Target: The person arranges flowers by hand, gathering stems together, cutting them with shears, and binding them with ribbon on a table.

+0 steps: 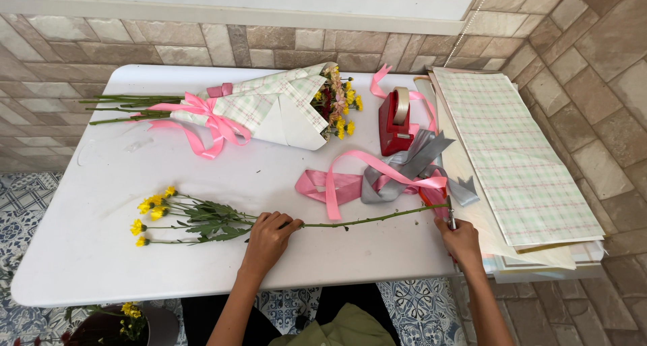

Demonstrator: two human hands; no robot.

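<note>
A long green stem with small yellow flowers (195, 217) lies across the front of the white table (87, 251). My left hand (268, 237) presses down on the stem near its leaves. My right hand (460, 238) is at the stem's cut end, closed on scissors (439, 202) with red handles that point at the stem tip. The blades are partly hidden under ribbon.
A wrapped bouquet (269, 106) with a pink bow lies at the back. A red tape dispenser (395, 122), pink ribbon (337, 184) and grey ribbon (411, 164) sit mid-table. Stacked plaid wrapping sheets (512, 157) cover the right side. A pot of flowers (121, 319) stands on the floor.
</note>
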